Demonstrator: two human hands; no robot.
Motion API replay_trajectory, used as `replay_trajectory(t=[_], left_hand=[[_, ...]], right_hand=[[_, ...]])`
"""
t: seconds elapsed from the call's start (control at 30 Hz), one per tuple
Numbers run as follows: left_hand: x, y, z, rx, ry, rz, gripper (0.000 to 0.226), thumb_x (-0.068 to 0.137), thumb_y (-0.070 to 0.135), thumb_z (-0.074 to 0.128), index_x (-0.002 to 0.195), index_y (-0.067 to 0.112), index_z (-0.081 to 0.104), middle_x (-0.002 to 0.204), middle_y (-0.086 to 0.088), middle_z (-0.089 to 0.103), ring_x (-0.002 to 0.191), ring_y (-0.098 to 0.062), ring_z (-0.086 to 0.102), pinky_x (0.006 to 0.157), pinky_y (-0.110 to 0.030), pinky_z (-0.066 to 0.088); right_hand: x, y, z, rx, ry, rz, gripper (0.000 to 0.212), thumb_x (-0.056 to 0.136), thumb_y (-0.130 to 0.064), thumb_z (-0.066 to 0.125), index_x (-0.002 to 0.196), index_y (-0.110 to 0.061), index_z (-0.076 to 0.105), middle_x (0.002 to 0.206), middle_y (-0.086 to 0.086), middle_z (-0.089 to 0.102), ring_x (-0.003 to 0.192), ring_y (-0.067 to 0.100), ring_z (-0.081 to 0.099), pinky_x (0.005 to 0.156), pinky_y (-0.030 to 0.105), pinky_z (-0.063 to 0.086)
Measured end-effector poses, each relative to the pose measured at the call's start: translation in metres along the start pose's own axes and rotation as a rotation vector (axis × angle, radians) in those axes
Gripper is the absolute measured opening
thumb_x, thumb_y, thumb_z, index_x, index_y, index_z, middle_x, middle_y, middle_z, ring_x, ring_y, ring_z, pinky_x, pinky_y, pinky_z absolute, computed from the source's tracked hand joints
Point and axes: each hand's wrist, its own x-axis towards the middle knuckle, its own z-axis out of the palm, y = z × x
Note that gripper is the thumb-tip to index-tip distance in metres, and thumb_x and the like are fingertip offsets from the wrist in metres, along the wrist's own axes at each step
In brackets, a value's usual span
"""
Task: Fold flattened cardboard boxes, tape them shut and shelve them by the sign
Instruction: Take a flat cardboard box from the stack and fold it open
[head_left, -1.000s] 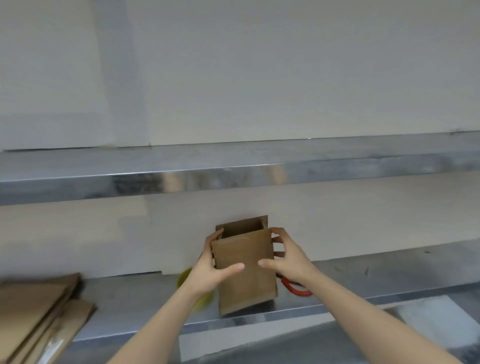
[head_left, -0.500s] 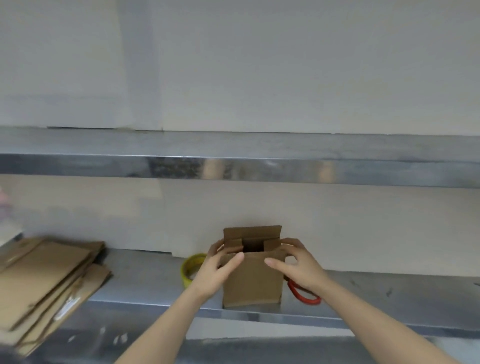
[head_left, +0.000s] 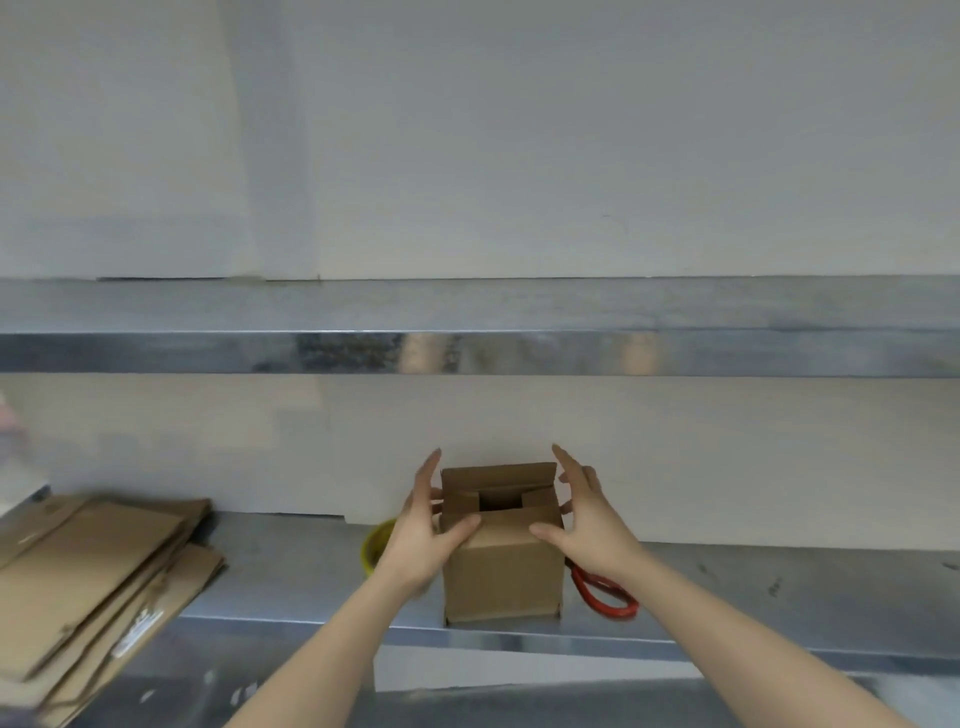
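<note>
1. Head view: the box stands upright on the steel shelf, close to the front edge and directly between the two hands.
2. The left hand lies against the box's left side. Its fingers are straight and spread slightly, pointing up past the top edge, and its thumb rests across the near top flap.
3. The right hand does the same on the right side, with fingers straight and raised above the rim and the thumb tip on the near flap. Neither hand is curled round anything.
4. The box top is partly folded. The two side flaps are turned inward, the near flap is down under the thumbs, and the far flap stands up. A dark square gap shows in the middle.
5. The box's near face is plain brown cardboard.
6. A yellow tape roll sits on the shelf just behind the left wrist, which hides most of it.
7. Red scissors lie just right of the box, partly under the right wrist.
8. A stack of flat boxes lies at the far left, well apart from the box.
9. One flat box carries a white label. Its print is too blurred to read.
10. An upper shelf of the same steel runs across above the hands, with a pale wall behind it.
</note>
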Motion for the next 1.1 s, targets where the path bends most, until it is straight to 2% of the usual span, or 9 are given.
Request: replay_trajectory(t=[0.07,0.13,0.23,0.43,0.57,0.67,0.73,0.97,1.1], left_hand=[[0.004,-0.005,-0.001,0.057,-0.003,0.027,0.061,0.085,0.038,0.07,0.135,0.036,0.035,0.118,0.007,0.051,0.107,-0.006,0.052,0.086,-0.015,0.04],[0.006,-0.01,0.001,0.101,0.026,0.047,0.036,0.085,0.037,0.069,0.114,0.03,0.048,0.113,0.004,0.056,0.106,-0.01,0.054,0.079,-0.01,0.038],[0.007,-0.014,0.004,0.184,0.048,0.058,0.017,0.088,0.037,0.065,0.092,0.024,0.054,0.097,0.002,0.057,0.09,-0.011,0.056,0.07,-0.01,0.036],[0.01,-0.016,0.004,0.178,0.036,0.108,0.018,0.093,0.028,0.059,0.078,0.022,0.051,0.084,0.003,0.055,0.078,-0.011,0.052,0.067,-0.018,0.037],[0.015,-0.023,-0.01,0.151,-0.008,0.079,0.019,0.1,0.02,0.045,0.105,0.017,0.063,0.101,0.002,0.063,0.095,-0.013,0.056,0.08,-0.02,0.038],[0.016,-0.038,-0.026,0.23,-0.015,-0.036,0.033,0.1,0.01,0.037,0.13,0.015,0.05,0.118,-0.006,0.061,0.11,-0.023,0.057,0.087,-0.026,0.043],[0.019,-0.054,-0.03,0.363,-0.086,-0.12,0.041,0.093,0.007,0.043,0.134,0.012,0.045,0.126,-0.012,0.057,0.117,-0.029,0.054,0.093,-0.03,0.045],[0.023,-0.088,-0.008,0.722,-0.44,-0.163,0.059,0.092,0.03,0.048,0.147,0.031,0.026,0.14,-0.003,0.047,0.125,-0.026,0.047,0.105,-0.035,0.038],[0.021,-0.091,-0.001,0.759,-0.406,-0.243,0.057,0.094,0.017,0.044,0.147,0.03,0.026,0.141,-0.007,0.047,0.125,-0.03,0.048,0.1,-0.033,0.04]], right_hand=[[0.003,-0.003,-0.002,-0.103,-0.052,-0.016,0.09,0.089,-0.035,0.066,0.154,-0.033,0.003,0.152,-0.002,0.011,0.123,0.022,0.05,0.091,0.024,0.046],[0.007,-0.003,-0.002,-0.206,-0.071,-0.039,0.072,0.091,-0.035,0.061,0.152,-0.026,0.024,0.156,-0.003,0.007,0.134,0.021,0.037,0.105,0.03,0.039],[0.01,-0.001,0.002,-0.313,-0.09,-0.041,0.049,0.094,-0.038,0.055,0.139,-0.02,0.05,0.157,-0.004,0.023,0.141,0.017,0.023,0.115,0.034,0.026],[0.017,-0.016,0.018,-0.318,-0.087,-0.189,0.045,0.094,-0.019,0.051,0.139,-0.017,0.05,0.147,-0.001,0.046,0.136,0.016,0.038,0.115,0.026,0.025],[0.023,-0.029,0.036,-0.265,-0.183,-0.178,0.039,0.098,-0.03,0.05,0.135,-0.02,0.056,0.147,-0.003,0.046,0.137,0.015,0.039,0.115,0.028,0.027],[0.027,-0.031,0.034,-0.253,-0.198,-0.128,0.039,0.099,-0.034,0.049,0.134,-0.019,0.057,0.147,-0.004,0.045,0.137,0.015,0.038,0.115,0.029,0.026],[0.029,-0.032,0.033,-0.29,-0.198,-0.132,0.038,0.099,-0.034,0.05,0.133,-0.019,0.057,0.146,-0.004,0.046,0.136,0.014,0.039,0.114,0.029,0.027],[0.024,-0.029,0.036,-0.292,-0.166,-0.133,0.037,0.098,-0.036,0.05,0.131,-0.022,0.059,0.145,-0.006,0.048,0.134,0.012,0.041,0.113,0.032,0.031],[0.023,-0.028,0.036,-0.26,-0.155,-0.133,0.036,0.097,-0.033,0.052,0.131,-0.021,0.06,0.144,-0.007,0.049,0.134,0.012,0.04,0.113,0.028,0.028]])
